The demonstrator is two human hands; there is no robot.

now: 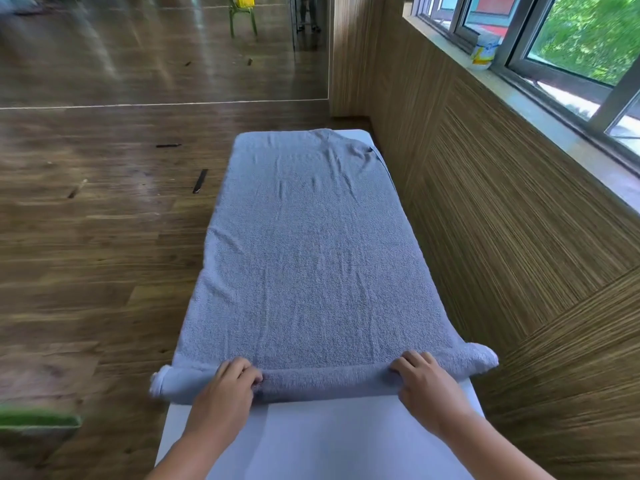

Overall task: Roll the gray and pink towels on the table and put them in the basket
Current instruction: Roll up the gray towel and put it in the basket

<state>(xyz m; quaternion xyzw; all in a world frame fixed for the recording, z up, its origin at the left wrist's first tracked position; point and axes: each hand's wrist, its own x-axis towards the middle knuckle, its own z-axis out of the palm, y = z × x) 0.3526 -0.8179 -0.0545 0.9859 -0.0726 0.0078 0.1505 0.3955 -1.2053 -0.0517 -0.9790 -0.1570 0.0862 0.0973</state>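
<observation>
A gray towel [304,244] lies spread lengthwise along the white table [325,441]. Its near end is rolled into a low tube that runs across the table's width. My left hand [230,382] grips the roll left of centre, fingers curled over its top. My right hand [420,377] grips the roll right of centre in the same way. The roll's two ends stick out past the table's sides. No pink towel and no basket are in view.
A wood-panelled wall [502,237] runs close along the table's right side under a window sill holding a white tub [483,55]. Wooden floor [97,237] lies to the left. A green object [38,419] shows at the lower left edge.
</observation>
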